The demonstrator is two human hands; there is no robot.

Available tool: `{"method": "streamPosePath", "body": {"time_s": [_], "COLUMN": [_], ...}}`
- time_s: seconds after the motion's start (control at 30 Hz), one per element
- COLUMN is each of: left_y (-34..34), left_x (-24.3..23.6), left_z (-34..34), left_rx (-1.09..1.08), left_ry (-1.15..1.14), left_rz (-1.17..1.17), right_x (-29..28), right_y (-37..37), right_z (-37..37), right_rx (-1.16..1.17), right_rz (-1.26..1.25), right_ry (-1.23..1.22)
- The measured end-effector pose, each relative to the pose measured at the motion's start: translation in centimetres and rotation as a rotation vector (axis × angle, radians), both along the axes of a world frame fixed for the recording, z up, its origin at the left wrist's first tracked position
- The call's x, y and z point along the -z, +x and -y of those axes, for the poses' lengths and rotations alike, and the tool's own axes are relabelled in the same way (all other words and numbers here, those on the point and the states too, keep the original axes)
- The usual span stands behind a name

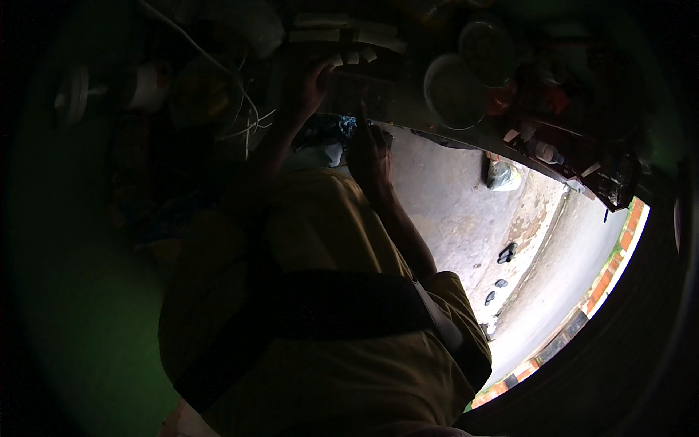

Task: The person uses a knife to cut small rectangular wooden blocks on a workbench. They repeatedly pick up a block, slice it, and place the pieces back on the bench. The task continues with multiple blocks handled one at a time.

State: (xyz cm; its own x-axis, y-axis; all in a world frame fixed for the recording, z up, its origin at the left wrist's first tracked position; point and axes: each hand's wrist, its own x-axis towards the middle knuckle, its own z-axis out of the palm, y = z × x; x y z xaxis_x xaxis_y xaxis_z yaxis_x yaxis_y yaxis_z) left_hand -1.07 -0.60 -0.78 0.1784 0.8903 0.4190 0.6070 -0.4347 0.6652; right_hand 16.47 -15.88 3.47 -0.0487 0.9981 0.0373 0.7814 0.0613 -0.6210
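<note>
My left hand [314,84] is at the dark table's near edge, its fingers bent round the end of a small pale block [335,60]. Two more small pale blocks [352,57] lie beside it in a short row. Behind them are several longer pale strips [314,35], laid side by side. Just right of the left hand, my right hand [370,151] is closed at the table edge, with a thin dark shape pointing away from it. Whether that is a finger or a slim tool is too dark to tell.
On the table's right stand two round pale lids or plates [455,91] and a dark tray [615,182] with small items. A white cable [247,95] hangs at left near a white cylindrical container [145,86]. Dark sandals [507,253] and a plastic bag [502,176] lie on the floor.
</note>
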Motion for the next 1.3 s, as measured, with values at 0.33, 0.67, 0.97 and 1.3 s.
{"method": "streamPosePath", "body": {"time_s": [0.33,0.67,0.97,1.3], "left_y": [0.0,-0.5,-0.6,-1.5], "left_x": [-0.4,0.3,2.0,0.2], "left_z": [0.3,0.3,0.3,1.4], "left_rx": [-0.033,-0.037,0.014,-0.088], "left_ry": [0.101,0.150,-0.035,0.140], "left_rz": [-0.016,-0.060,0.047,0.051], "right_x": [-1.0,1.1,0.1,0.7], "right_y": [-1.3,-1.1,0.7,-0.4], "right_z": [-0.1,-0.1,-0.2,-0.2], "right_rx": [-0.030,-0.057,0.055,-0.025], "right_rz": [-0.047,0.011,0.046,-0.018], "right_ry": [-0.063,-0.015,-0.083,-0.021]}}
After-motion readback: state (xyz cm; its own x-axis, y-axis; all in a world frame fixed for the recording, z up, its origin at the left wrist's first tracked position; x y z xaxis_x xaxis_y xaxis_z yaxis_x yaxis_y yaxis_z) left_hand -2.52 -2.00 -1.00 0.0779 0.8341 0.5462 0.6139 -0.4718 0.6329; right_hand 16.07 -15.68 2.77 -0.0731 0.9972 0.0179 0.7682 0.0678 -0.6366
